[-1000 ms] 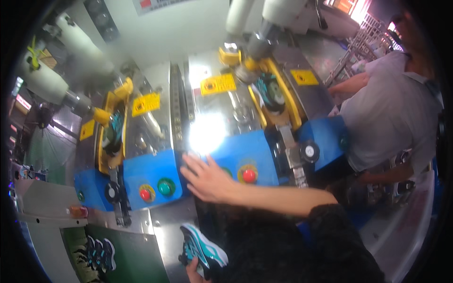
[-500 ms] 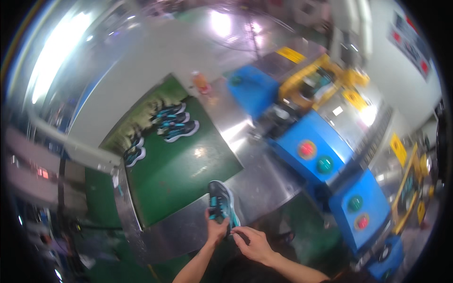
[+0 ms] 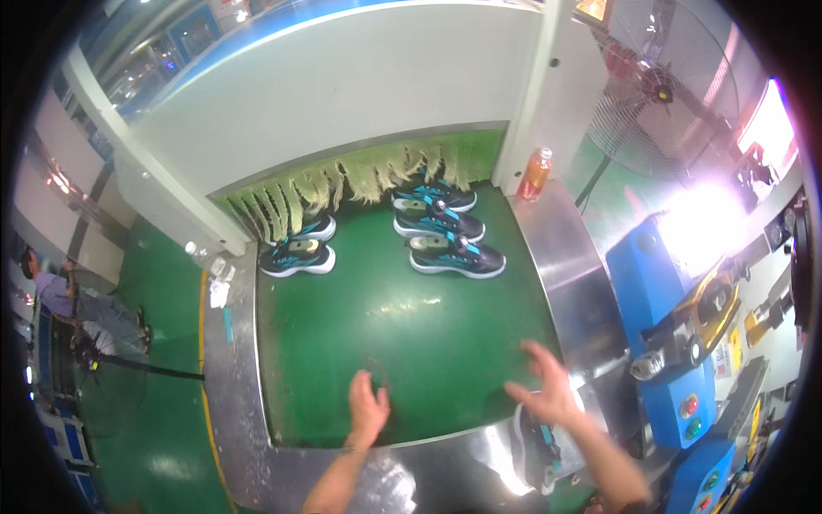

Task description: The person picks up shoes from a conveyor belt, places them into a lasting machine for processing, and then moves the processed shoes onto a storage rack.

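My left hand (image 3: 368, 409) is over the near part of a green conveyor belt (image 3: 360, 343), thumb and fingers apart, holding nothing. To its right, my right hand (image 3: 550, 392) reaches over the belt's near right corner, fingers spread and empty. Just beneath my right wrist a black and teal sneaker (image 3: 539, 441) lies on the metal border (image 3: 454, 463), partly covered by the forearm. Farther up the belt are three sneakers on the right, the nearest one (image 3: 458, 257) toe to the right. Two more stand on the left, the nearer sneaker (image 3: 297, 259) in front of the other.
A frayed pale curtain (image 3: 360, 182) hangs across the far end, touching several sneakers. An orange drink bottle (image 3: 535, 174) stands at the far right corner, a clear bottle (image 3: 210, 259) at the left border. Blue machines with buttons (image 3: 676, 403) flank the right side. Floor fans stand on both sides.
Both hands have let go of the sneaker they held, which now lies on the metal border at right. They have moved apart and forward over the belt. The view has turned toward the belt.
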The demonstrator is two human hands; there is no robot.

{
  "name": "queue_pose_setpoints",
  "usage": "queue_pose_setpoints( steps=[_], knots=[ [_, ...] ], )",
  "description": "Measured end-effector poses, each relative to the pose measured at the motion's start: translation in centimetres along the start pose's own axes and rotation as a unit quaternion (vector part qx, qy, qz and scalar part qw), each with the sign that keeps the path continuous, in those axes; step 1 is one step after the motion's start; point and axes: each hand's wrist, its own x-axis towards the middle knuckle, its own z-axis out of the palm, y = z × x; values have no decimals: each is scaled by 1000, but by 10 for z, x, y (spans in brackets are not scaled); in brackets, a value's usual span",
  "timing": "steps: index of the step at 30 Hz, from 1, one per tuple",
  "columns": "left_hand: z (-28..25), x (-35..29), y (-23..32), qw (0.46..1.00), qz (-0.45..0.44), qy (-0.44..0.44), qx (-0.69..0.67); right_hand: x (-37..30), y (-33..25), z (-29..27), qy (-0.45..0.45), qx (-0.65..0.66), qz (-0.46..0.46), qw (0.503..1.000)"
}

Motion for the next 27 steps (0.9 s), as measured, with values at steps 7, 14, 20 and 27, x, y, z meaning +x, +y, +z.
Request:
queue_pose_setpoints(
  steps=[7,14,20,27],
  knots=[
    [-2,38,-83,990,-102,45,83,313,-4,23,-107,-421,-94,896],
    [-49,87,-122,989,-18,105,107,268,-24,62,-13,-402,-133,906],
    [-71,100,-39,997,-75,-3,-23,-60,-67,80,83,175,141,971],
    [-182,-18,268,608,-271,-621,-414,-220,-97,-64,2,-178,-473,863]
  ],
)
